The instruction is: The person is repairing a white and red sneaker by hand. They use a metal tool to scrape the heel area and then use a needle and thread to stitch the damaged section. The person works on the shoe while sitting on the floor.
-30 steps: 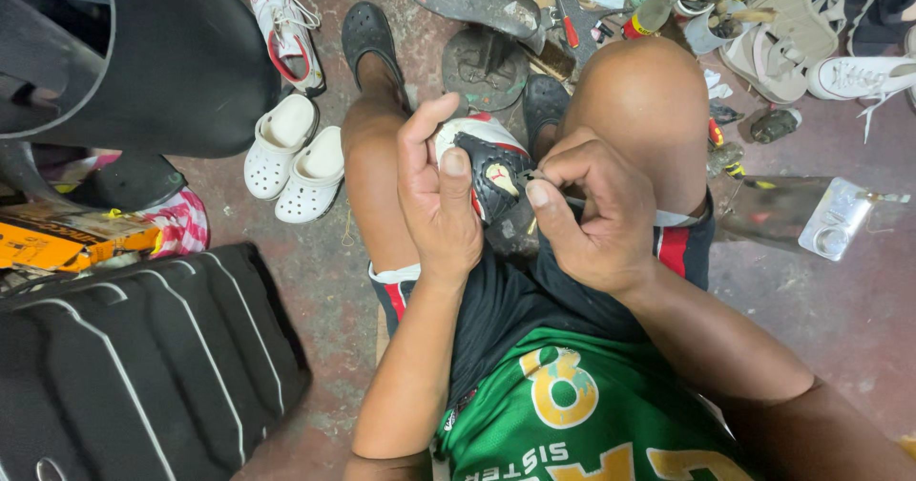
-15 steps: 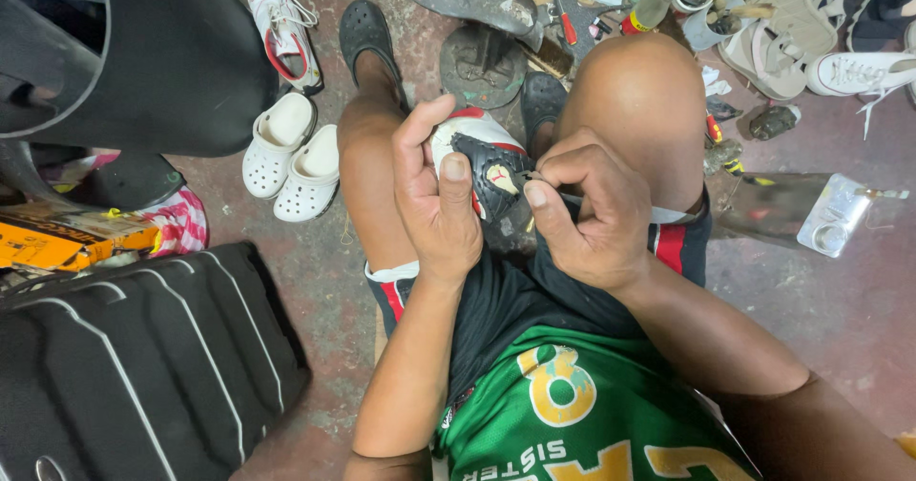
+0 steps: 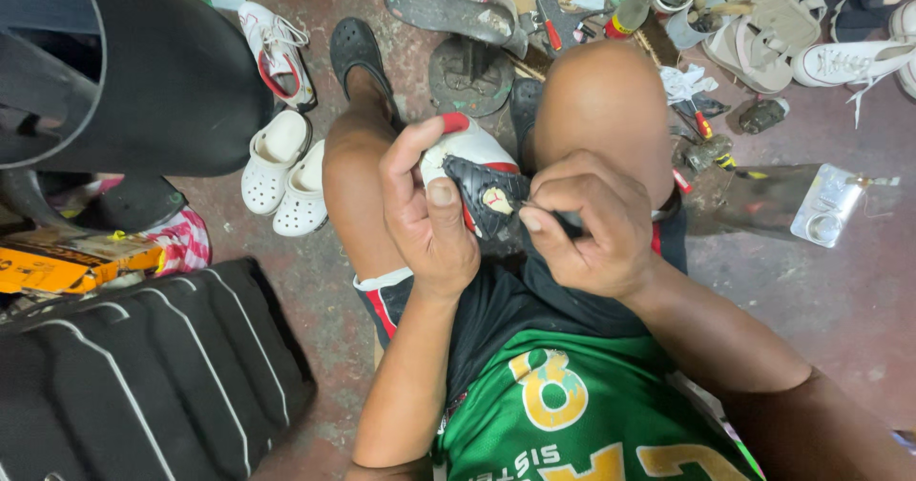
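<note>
A small sneaker (image 3: 474, 171), white with black and red parts, rests between my knees. My left hand (image 3: 426, 216) grips it from the left, thumb pressed on its black side panel. My right hand (image 3: 584, 221) is closed around a thin dark tool (image 3: 563, 221) whose tip touches the black panel of the shoe. Most of the tool is hidden inside my fist. I sit with both knees raised, wearing black shorts and a green jersey.
A pair of white clogs (image 3: 284, 173) lies on the floor to the left. A black moulded case (image 3: 143, 376) fills the lower left. Loose soles, shoes, bottles and tools (image 3: 572, 4) crowd the floor ahead. A clear plastic pack (image 3: 828, 214) lies to the right.
</note>
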